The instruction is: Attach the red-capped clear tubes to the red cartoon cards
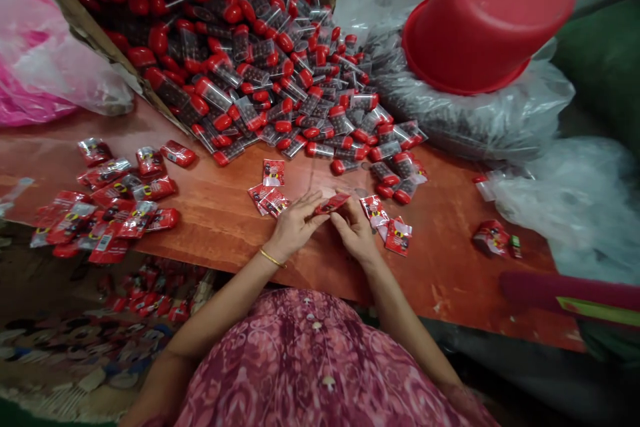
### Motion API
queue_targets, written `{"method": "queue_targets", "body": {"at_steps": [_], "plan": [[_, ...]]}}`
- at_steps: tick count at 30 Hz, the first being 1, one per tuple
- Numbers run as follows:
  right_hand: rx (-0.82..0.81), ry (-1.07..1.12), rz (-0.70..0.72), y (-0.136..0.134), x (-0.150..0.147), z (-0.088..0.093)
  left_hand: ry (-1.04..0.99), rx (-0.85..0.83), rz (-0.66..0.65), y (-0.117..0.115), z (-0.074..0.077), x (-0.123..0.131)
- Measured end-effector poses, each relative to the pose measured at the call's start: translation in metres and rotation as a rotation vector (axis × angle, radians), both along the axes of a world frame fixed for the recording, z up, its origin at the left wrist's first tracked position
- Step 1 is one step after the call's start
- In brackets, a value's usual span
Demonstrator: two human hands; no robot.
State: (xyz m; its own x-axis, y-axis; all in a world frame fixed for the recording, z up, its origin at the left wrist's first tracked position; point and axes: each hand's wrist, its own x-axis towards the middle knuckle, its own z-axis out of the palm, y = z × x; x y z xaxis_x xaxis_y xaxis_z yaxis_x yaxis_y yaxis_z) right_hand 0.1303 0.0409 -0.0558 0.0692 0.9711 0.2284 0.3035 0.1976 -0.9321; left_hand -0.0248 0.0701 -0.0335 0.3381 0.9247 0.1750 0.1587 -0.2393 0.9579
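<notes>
currently left hand [295, 227] and right hand [354, 230], grips narrow, pinching red sachet [332, 203] over wooden tabletop [440, 267]

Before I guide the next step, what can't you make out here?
Head view:
Red packet between left hand and right hand: print too small, fingers cover part.
Red-capped tubes: contents too small.
Carton: far end cut off by top edge.
Bag under red basin: basin hides its top.
Red-and-green object: blurred, cut off by right edge.

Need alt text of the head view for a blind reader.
A person's left hand and right hand hold a small red packet above a reddish wooden table. Loose red packets lie around, below a heap of red-capped clear tubes.
</notes>
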Motion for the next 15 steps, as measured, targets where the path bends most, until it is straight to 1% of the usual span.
{"method": "queue_targets", "body": {"at_steps": [3, 5, 8, 12, 15], "plan": [[-0.002, -0.058, 0.181, 0.005, 0.017, 0.007, 0.152, 0.09, -0.045, 0.0, -0.01, 0.001], [0.025, -0.089, 0.252, 0.008, 0.023, 0.011, 0.225, 0.122, -0.057, -0.002, -0.013, 0.0], [0.07, -0.143, 0.263, 0.01, 0.024, 0.012, 0.281, 0.14, -0.053, -0.005, -0.014, -0.001], [0.132, -0.169, 0.249, 0.012, 0.022, 0.006, 0.283, 0.134, -0.009, -0.008, -0.013, -0.001], [0.122, -0.15, 0.273, 0.015, 0.022, 0.002, 0.301, 0.129, 0.022, -0.01, -0.013, -0.001]]}}
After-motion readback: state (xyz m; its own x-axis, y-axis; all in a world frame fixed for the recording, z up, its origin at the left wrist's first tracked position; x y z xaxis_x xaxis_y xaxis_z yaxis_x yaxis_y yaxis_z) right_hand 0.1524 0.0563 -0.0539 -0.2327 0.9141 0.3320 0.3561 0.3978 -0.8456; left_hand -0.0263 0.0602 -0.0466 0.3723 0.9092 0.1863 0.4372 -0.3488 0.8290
